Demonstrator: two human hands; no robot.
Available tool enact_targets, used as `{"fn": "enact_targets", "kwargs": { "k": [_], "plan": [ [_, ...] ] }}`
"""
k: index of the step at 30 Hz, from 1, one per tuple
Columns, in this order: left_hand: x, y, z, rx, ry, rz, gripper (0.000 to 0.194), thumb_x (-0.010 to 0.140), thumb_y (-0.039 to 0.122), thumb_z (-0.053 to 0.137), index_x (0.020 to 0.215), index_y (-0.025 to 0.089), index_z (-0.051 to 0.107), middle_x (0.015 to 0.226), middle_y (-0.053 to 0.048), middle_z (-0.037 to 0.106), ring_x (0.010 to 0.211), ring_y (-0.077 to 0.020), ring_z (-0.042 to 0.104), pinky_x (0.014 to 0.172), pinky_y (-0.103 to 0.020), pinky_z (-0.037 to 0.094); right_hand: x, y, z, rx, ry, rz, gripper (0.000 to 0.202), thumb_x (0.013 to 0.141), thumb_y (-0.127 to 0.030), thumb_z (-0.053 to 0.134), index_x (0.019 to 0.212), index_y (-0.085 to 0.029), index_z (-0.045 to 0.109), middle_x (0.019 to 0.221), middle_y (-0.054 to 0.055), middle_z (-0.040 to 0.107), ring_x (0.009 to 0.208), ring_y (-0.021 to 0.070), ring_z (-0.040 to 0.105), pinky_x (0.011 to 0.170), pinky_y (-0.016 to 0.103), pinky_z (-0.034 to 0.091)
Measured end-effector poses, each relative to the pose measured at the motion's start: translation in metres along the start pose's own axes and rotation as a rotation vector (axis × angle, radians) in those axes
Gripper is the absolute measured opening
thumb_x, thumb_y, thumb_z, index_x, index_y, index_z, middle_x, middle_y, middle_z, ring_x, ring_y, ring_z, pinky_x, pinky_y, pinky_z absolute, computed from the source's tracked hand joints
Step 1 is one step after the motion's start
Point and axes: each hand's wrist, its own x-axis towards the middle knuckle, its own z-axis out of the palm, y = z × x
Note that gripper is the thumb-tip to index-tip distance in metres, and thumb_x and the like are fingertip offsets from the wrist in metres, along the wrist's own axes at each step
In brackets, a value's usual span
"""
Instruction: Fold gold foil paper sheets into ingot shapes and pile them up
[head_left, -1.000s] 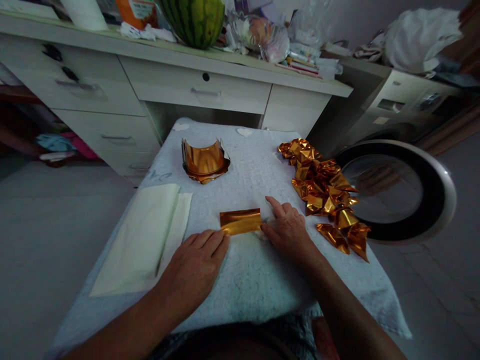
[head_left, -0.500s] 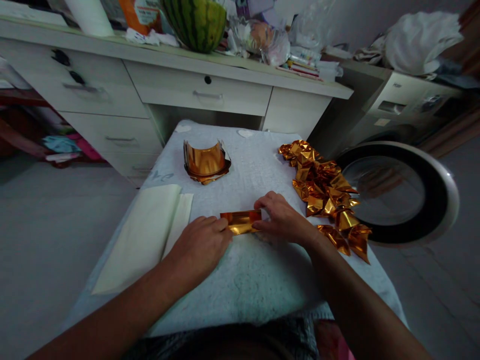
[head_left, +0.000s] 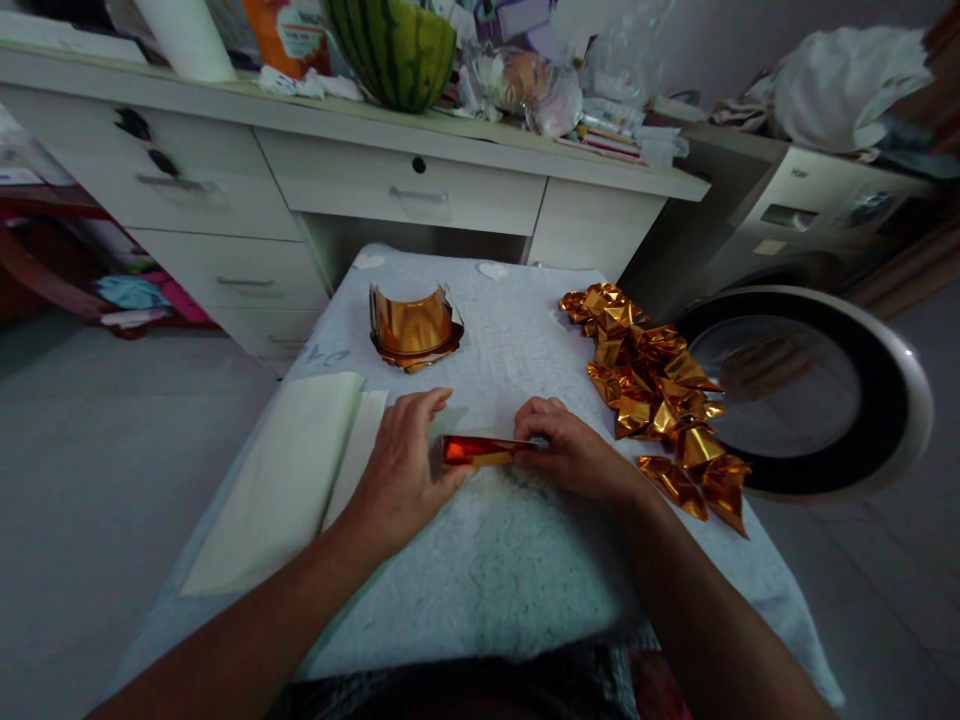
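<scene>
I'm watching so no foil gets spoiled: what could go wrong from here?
The foil strip might crease crookedly: the right hand pinches one end, while the left hand is spread open at the other.

The folded foil pieces reach the right edge of the cloth-covered table; a forearm bump could knock some off.

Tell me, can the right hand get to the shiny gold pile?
Probably yes: the pile lies close beside the right hand, with only cloth between them, though that hand is pinching the gold strip.
</scene>
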Motion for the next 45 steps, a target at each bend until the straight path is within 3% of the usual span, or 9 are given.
{"fn": "enact_targets", "kwargs": {
  "k": [5, 7, 11, 17, 26, 34, 41, 43, 45],
  "plan": [
    [0.006, 0.004, -0.008, -0.193, -0.234, -0.154, 0.011, 0.086, 0.028, 0.060, 0.090, 0.018, 0.063, 0.086, -0.002, 0.065, 0.084, -0.0191, 0.062, 0.078, -0.036, 0.050, -0.003, -0.002, -0.003, 0.208, 0.079, 0.013, 0.009, 0.089, -0.026, 0.062, 0.083, -0.020, 0.060, 0.087, 0.001, 0.062, 0.087, 0.0169, 0.054, 0.085, 0.033, 0.040],
    [0.006, 0.007, -0.009, -0.284, -0.250, -0.196, 0.016, 0.088, 0.030, 0.057, 0.087, 0.017, 0.066, 0.083, -0.001, 0.067, 0.081, -0.0185, 0.063, 0.076, -0.035, 0.050, -0.005, -0.003, -0.003, 0.351, 0.101, 0.073, 0.014, 0.089, -0.033, 0.061, 0.083, -0.020, 0.060, 0.082, 0.001, 0.060, 0.080, 0.0161, 0.054, 0.078, 0.031, 0.042],
    [0.004, 0.009, -0.006, -0.601, -0.240, -0.308, 0.022, 0.088, 0.033, 0.061, 0.103, 0.018, 0.068, 0.096, -0.003, 0.072, 0.088, -0.0193, 0.066, 0.083, -0.035, 0.052, -0.006, -0.004, 0.002, 0.675, 0.097, 0.180, 0.026, 0.086, -0.043, 0.066, 0.082, -0.018, 0.059, 0.073, -0.001, 0.056, 0.067, 0.0123, 0.050, 0.061, 0.024, 0.040],
    [0.006, 0.007, 0.001, -0.989, -0.262, -0.458, 0.035, 0.088, 0.033, 0.064, 0.118, 0.016, 0.064, 0.110, -0.009, 0.072, 0.095, -0.0225, 0.069, 0.092, -0.041, 0.054, -0.001, -0.004, 0.015, 0.984, 0.109, 0.227, 0.028, 0.079, -0.042, 0.073, 0.083, -0.019, 0.058, 0.075, -0.001, 0.060, 0.069, 0.0131, 0.056, 0.067, 0.026, 0.046],
    [0.005, 0.002, 0.006, -0.843, -0.240, -0.494, 0.038, 0.088, 0.034, 0.062, 0.122, 0.018, 0.061, 0.114, -0.009, 0.071, 0.099, -0.0243, 0.069, 0.090, -0.043, 0.054, 0.009, -0.003, 0.024, 1.067, 0.180, 0.236, 0.030, 0.078, -0.035, 0.075, 0.097, -0.022, 0.055, 0.086, -0.002, 0.066, 0.078, 0.0131, 0.064, 0.074, 0.026, 0.050],
    [0.003, -0.001, 0.007, -0.799, -0.177, -0.519, 0.033, 0.084, 0.033, 0.063, 0.114, 0.018, 0.064, 0.099, -0.007, 0.073, 0.087, -0.0218, 0.069, 0.078, -0.037, 0.056, 0.010, -0.001, 0.027, 0.926, 0.176, 0.259, 0.029, 0.078, -0.032, 0.072, 0.099, -0.022, 0.054, 0.089, -0.001, 0.065, 0.076, 0.0126, 0.062, 0.071, 0.026, 0.049],
    [0.008, 0.004, 0.005, -0.865, -0.170, -0.501, 0.027, 0.089, 0.034, 0.055, 0.110, 0.019, 0.062, 0.100, -0.006, 0.069, 0.089, -0.0203, 0.066, 0.082, -0.036, 0.053, 0.010, 0.000, 0.026, 0.985, 0.175, 0.263, 0.027, 0.077, -0.038, 0.074, 0.083, -0.020, 0.055, 0.077, -0.002, 0.062, 0.072, 0.0126, 0.060, 0.070, 0.026, 0.046],
    [0.007, 0.004, 0.005, -0.746, -0.086, -0.477, 0.023, 0.089, 0.031, 0.054, 0.110, 0.020, 0.058, 0.101, -0.005, 0.066, 0.091, -0.0201, 0.063, 0.081, -0.036, 0.052, 0.010, -0.001, 0.026, 1.020, 0.196, 0.275, 0.029, 0.075, -0.039, 0.076, 0.081, -0.020, 0.055, 0.075, -0.002, 0.062, 0.070, 0.0123, 0.059, 0.070, 0.026, 0.046],
    [0.005, 0.004, 0.004, -0.497, 0.101, -0.423, 0.025, 0.086, 0.028, 0.058, 0.110, 0.021, 0.053, 0.106, -0.005, 0.061, 0.097, -0.0207, 0.059, 0.083, -0.037, 0.050, 0.011, -0.002, 0.027, 1.050, 0.243, 0.278, 0.030, 0.074, -0.039, 0.077, 0.081, -0.020, 0.055, 0.075, -0.003, 0.062, 0.068, 0.0122, 0.059, 0.069, 0.026, 0.047]
  ]
}}
